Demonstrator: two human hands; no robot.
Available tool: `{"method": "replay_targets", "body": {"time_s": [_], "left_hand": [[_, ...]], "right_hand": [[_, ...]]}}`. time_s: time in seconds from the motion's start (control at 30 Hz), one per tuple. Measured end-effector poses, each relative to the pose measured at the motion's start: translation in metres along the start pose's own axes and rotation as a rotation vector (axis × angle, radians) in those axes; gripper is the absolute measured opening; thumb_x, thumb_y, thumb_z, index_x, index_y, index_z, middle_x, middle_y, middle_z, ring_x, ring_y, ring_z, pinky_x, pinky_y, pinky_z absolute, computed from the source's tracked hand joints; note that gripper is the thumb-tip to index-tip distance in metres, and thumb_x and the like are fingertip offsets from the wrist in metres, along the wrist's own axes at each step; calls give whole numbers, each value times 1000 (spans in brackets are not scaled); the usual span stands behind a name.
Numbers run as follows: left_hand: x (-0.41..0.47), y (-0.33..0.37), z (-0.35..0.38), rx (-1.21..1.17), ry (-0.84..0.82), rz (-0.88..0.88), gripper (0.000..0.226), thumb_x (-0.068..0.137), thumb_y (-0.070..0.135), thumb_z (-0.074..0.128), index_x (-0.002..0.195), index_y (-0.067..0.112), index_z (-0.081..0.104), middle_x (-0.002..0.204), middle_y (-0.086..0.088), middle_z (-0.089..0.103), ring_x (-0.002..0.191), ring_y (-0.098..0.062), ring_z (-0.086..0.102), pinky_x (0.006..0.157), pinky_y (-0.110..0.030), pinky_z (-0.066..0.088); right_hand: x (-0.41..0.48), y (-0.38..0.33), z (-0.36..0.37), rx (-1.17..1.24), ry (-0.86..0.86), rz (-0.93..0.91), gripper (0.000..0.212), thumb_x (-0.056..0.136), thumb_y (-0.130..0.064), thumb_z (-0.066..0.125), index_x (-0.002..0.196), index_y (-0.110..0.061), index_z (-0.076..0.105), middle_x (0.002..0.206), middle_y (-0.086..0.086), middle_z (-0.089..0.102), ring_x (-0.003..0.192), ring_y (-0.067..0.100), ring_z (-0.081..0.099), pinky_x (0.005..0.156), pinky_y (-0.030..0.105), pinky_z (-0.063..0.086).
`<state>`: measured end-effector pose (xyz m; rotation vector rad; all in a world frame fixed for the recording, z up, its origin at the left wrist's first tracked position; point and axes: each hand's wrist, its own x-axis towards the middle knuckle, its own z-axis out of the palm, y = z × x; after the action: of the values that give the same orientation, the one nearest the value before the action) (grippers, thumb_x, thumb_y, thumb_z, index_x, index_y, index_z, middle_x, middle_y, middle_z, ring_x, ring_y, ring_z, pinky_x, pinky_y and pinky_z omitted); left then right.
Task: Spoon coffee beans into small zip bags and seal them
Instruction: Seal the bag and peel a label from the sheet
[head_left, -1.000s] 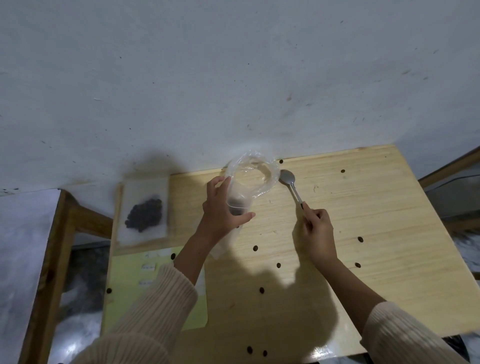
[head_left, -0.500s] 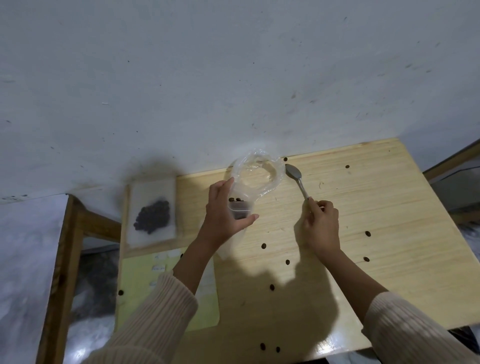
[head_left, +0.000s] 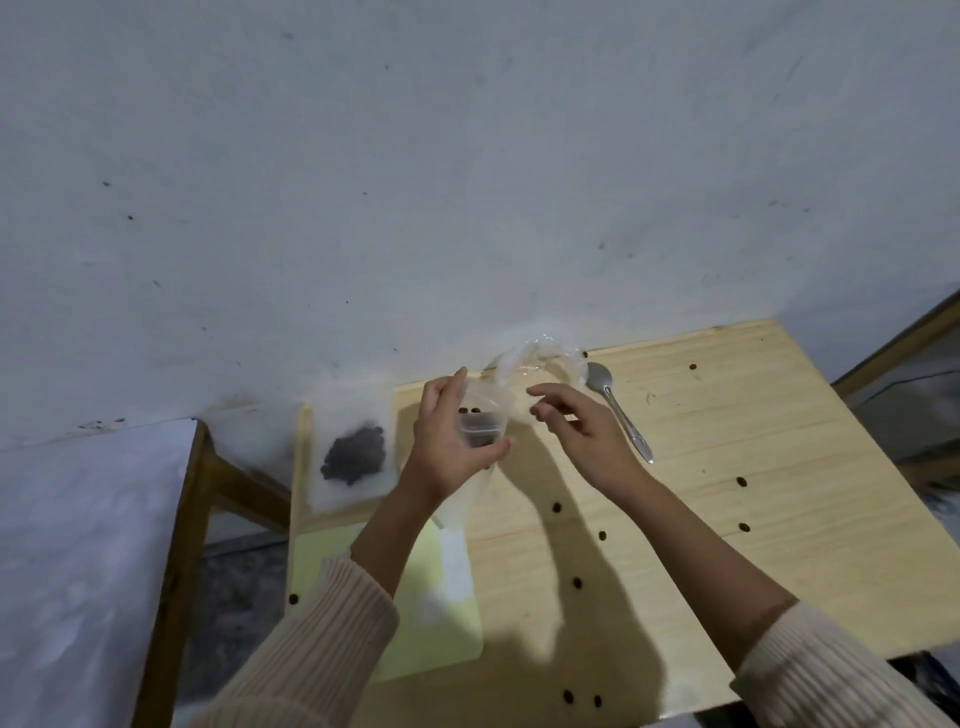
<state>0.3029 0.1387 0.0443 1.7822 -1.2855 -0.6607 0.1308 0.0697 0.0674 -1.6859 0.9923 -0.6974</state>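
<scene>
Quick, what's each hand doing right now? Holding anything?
Left hand: holds the zip bag, fingers curled round it.
Right hand: open, holding nothing; the spoon lies on the table.

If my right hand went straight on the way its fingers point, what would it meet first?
Probably the clear zip bag that the left hand holds: the right hand, fingers open, points left at its upper part. Depth is unclear from one view.
</scene>
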Motion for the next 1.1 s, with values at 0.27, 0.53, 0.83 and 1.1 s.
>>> {"method": "replay_targets", "body": {"time_s": [0.27, 0.53, 0.83, 1.1], "left_hand": [[-16, 1, -24, -20, -3, 28, 97, 58, 44, 76, 142, 19, 32, 118, 9, 31, 110, 2, 41, 104, -31, 37], [-30, -1, -26, 24, -41, 33, 99, 65, 40, 81, 145, 19, 26, 122, 10, 30, 119, -8, 39, 104, -30, 36], [-1, 45, -60, -416, 119, -21, 25, 84, 7, 66, 105, 20, 61, 100, -1, 65, 92, -13, 62, 82, -16, 49], [18, 77, -77, -707, 227, -37, 12, 84, -1, 63, 95, 2, 67, 84, -7, 70, 77, -12, 69, 76, -21, 55]], "right_hand": [[3, -36, 29, -304, -242, -64, 21, 93, -26, 54, 109, -25, 67, 105, 1, 61, 94, 6, 57, 81, 14, 43], [-1, -42, 39, -399, -182, -103, 9, 87, -9, 60, 84, -6, 68, 86, 6, 63, 81, 19, 58, 79, 32, 49], [10, -68, 0, -364, 147, -142, 23, 88, -13, 57, 76, -33, 60, 77, -12, 65, 78, 10, 63, 70, 38, 52], [10, -111, -15, -67, 184, -238, 23, 86, -8, 63, 107, -18, 67, 94, -5, 69, 91, 6, 65, 83, 16, 51]]}}
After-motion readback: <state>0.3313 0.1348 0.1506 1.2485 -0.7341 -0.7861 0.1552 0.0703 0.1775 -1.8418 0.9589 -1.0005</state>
